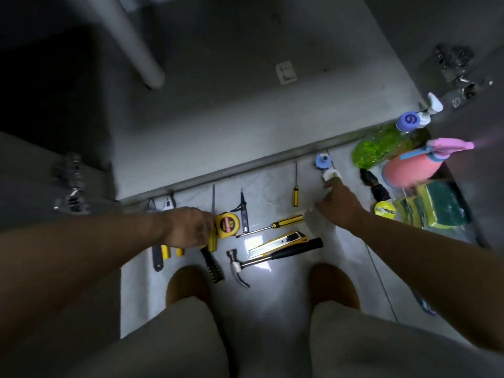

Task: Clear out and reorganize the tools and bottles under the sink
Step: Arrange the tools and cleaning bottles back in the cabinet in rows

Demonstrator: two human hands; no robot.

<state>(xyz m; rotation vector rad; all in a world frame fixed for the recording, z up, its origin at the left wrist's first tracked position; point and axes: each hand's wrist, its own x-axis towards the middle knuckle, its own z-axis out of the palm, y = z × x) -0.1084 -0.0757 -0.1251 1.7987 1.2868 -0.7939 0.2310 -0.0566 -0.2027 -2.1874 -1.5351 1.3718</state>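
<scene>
Tools lie in rows on the pale floor in front of the open sink cabinet. My left hand grips the left side of a yellow tape measure among yellow-handled pliers. My right hand reaches forward and pinches a small white item at its fingertips, just below a blue cap. Between the hands lie a screwdriver, a utility knife and a hammer. At the right stand a green bottle and a pink spray bottle.
A grey drain pipe slants down inside the dark cabinet. Door hinges show at the right and left sides. Packed sponges and a small yellow roll lie by the bottles. My knees and brown slippers fill the near floor.
</scene>
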